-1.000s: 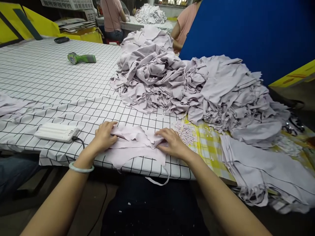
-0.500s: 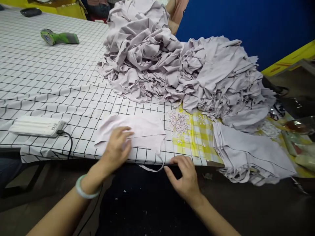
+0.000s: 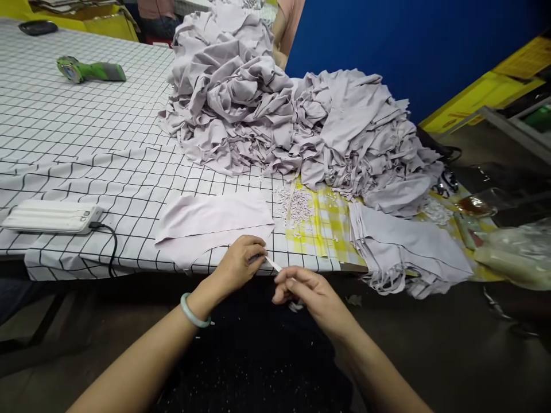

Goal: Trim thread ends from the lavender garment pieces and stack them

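Note:
A pale pinkish fabric piece lies flat at the table's front edge, with a long seam or fold line across it. Its narrow strap stretches between my two hands just over the edge. My left hand, with a pale green bangle on the wrist, pinches the strap near the fabric's right corner. My right hand is closed on the strap's other end. A small greyish bit shows under the right fingers; I cannot make out whether it is a strap tail or a tool.
A large heap of lilac-grey fabric fills the back. Small white clippings lie on a yellow checked cloth. To the right is a stack of strapped pieces. A power bank and a green-handled tool are left.
My left hand has moved right, off the fabric's middle and onto the strap. My right hand has closed on the strap, which is now pulled straight. The view has shifted slightly right.

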Tool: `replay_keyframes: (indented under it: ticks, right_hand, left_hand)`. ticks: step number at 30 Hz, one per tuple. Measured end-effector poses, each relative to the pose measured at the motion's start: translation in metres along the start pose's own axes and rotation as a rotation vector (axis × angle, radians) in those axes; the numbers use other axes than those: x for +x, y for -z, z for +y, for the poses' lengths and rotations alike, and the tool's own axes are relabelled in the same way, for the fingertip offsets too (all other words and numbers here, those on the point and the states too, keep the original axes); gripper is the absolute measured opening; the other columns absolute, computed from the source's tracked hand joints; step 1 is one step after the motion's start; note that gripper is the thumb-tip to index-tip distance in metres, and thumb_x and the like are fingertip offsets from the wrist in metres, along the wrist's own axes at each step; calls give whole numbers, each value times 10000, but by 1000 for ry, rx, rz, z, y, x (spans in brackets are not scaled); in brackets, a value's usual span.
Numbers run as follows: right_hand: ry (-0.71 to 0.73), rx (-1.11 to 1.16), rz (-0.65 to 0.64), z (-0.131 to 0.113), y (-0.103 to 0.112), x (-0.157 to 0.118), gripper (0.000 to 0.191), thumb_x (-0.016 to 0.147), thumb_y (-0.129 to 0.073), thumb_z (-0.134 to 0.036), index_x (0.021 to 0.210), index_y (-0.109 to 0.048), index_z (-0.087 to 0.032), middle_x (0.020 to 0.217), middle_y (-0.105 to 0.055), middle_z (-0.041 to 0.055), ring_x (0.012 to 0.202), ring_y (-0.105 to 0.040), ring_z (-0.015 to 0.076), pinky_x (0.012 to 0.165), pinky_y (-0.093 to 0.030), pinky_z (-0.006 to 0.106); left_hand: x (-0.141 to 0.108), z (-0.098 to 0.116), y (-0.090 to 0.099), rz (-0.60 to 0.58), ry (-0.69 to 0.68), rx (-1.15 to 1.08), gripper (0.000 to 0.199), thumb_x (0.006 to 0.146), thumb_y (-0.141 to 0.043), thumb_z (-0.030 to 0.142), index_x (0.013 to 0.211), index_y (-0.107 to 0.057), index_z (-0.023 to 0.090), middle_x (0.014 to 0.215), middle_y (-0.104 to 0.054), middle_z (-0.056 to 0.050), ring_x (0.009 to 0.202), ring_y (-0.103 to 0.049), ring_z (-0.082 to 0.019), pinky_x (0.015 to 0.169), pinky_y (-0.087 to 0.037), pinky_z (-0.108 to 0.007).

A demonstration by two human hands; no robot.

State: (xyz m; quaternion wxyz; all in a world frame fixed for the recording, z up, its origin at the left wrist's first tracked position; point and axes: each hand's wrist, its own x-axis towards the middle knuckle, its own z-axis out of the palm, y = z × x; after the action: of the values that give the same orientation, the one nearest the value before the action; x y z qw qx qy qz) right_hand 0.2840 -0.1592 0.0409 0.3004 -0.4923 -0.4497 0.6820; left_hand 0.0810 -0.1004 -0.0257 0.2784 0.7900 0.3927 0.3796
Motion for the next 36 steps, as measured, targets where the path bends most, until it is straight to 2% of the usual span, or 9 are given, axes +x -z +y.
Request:
replay_keyframes:
  ticks: [4,7,13,18,22,24,30,34,36]
  right_hand:
    - [20,-106,-338,-41,30,-6,323,944,-451,-322,1141,-663,-178,1037,-771,117,1049,-685,236,957,-488,406]
    - [69,-213,-406,-68,43,4,252,921,-543,-246,1131,-667,-182,1099,-756,118,1090,-683,227,983,-487,394]
    - [175,-157,-205,-91,49,55,235,841,-706,-303,1047,-709,-190,1082,-758,101,992,-725,224,904,-570,413]
    - [156,-5,-202,-104,52,98,399,711,-802,-260,1092,-699,-197,1187,-731,107,1097,-697,260,910,-575,410]
    - [178,-26,-96,-105,48,127,334,732,-803,-385,976,-730,-168,890,-768,67,788,-728,180,717,-584,310]
    - [251,-55,-8,-102,46,140,344,741,-788,-458,904,-747,-159,722,-712,15,601,-632,108,605,-536,252]
    - [316,114,133,-102,28,154,385,649,-846,-480,867,-748,-177,772,-670,-8,639,-603,99,643,-531,270]
    - [316,56,140,-96,6,131,349,758,-775,-464,991,-760,-205,678,-615,-35,447,-412,48,429,-389,208]
    - [345,-95,153,-86,-6,116,298,829,-712,-450,1000,-777,-216,718,-661,-1,506,-499,81,483,-453,231]
  left_hand:
    - [1,1,-5,25,1,40,120,874,-626,107,888,-712,189,1040,-690,-82,957,-659,-204,833,-572,-373]
    - [1,2,-2,13,12,31,120,874,-630,108,889,-720,186,1041,-694,-86,951,-664,-201,837,-574,-373]
    - [2,5,0,13,25,9,117,889,-605,121,874,-704,182,1040,-700,-93,965,-663,-207,845,-569,-396]
    - [4,6,1,18,33,-3,122,895,-590,123,856,-690,181,1020,-703,-87,938,-660,-202,834,-567,-393]
    - [5,8,2,30,38,-16,116,897,-582,118,851,-672,174,1009,-700,-85,933,-655,-200,840,-566,-390]
    - [4,9,2,58,28,-18,111,899,-576,120,860,-663,177,1003,-698,-85,933,-654,-200,830,-570,-384]
    - [-3,5,-7,135,2,-51,131,903,-540,125,896,-658,183,988,-694,-103,924,-656,-212,799,-578,-399]
    - [10,17,10,217,239,-304,162,913,-565,235,1030,-672,201,1057,-692,-102,974,-650,-220,870,-557,-436]
    - [25,27,28,262,464,-580,212,924,-563,314,1066,-661,191,1014,-686,-87,898,-647,-191,831,-558,-395]
